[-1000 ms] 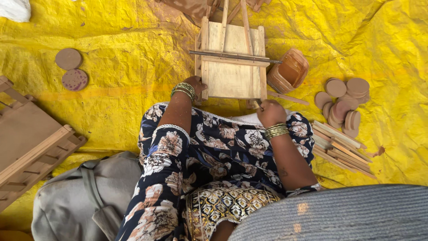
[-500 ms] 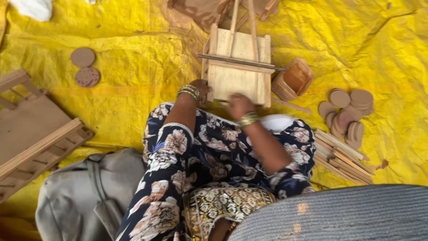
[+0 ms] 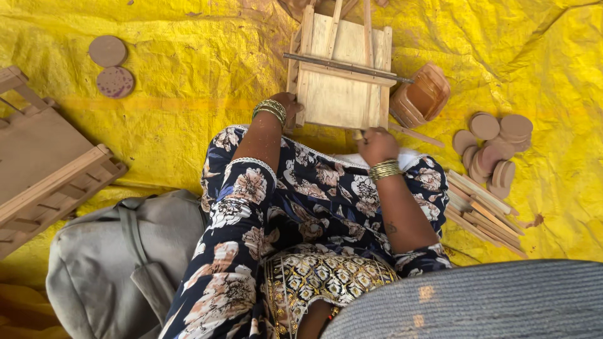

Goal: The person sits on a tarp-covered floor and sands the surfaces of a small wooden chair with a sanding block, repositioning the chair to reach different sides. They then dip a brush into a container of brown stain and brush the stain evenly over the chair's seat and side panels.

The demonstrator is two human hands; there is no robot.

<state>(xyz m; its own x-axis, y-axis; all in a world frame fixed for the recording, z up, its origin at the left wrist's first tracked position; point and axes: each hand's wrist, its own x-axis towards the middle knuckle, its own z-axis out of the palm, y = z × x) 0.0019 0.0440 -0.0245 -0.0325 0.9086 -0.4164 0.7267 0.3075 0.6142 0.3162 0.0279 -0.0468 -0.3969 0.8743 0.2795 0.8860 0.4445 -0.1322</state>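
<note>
Gripping the pale, flat-bottomed wooden frame [image 3: 342,75] with upright side slats and a dark crossbar, our left hand [image 3: 287,108] clasps its left edge while our right hand [image 3: 377,144], fingers curled shut, presses its near edge; it lies on the crumpled yellow plastic sheet [image 3: 188,75] beyond our knees, beside a ribbed brown plastic box [image 3: 422,95].

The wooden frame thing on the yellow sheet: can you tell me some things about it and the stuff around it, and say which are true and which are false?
1. The left hand touches the left side of the wooden frame. True.
2. The wooden discs lie piled to the right of the frame. True.
3. The sheet under everything is blue. False: it is yellow.
4. The wooden sticks stand upright inside the frame. False: they lie flat on the sheet, below the discs.
5. The right hand is at the frame's near edge. True.
</note>
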